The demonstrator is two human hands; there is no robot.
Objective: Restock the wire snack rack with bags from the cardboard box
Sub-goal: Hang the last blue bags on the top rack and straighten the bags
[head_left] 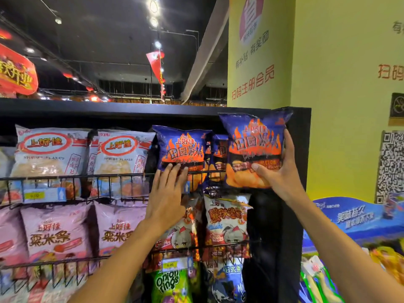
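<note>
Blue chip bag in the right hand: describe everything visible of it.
The blue chip bag is a puffed, glossy, foil-like pack: dark blue with orange flames, Chinese lettering and pictured chips at the bottom. It is upright, slightly tilted, held in front of the top tier of the wire rack, at its right end. The right hand grips it, thumb across the lower front, fingers up its right edge.

A yellow pillar (pixel 262 62) with red lettering rose at the right, a QR code poster (pixel 391 165) lower on its side. A red pennant (pixel 155 64) hung from the dark ceiling (pixel 98 40) beside bright spotlights (pixel 153 6).
</note>
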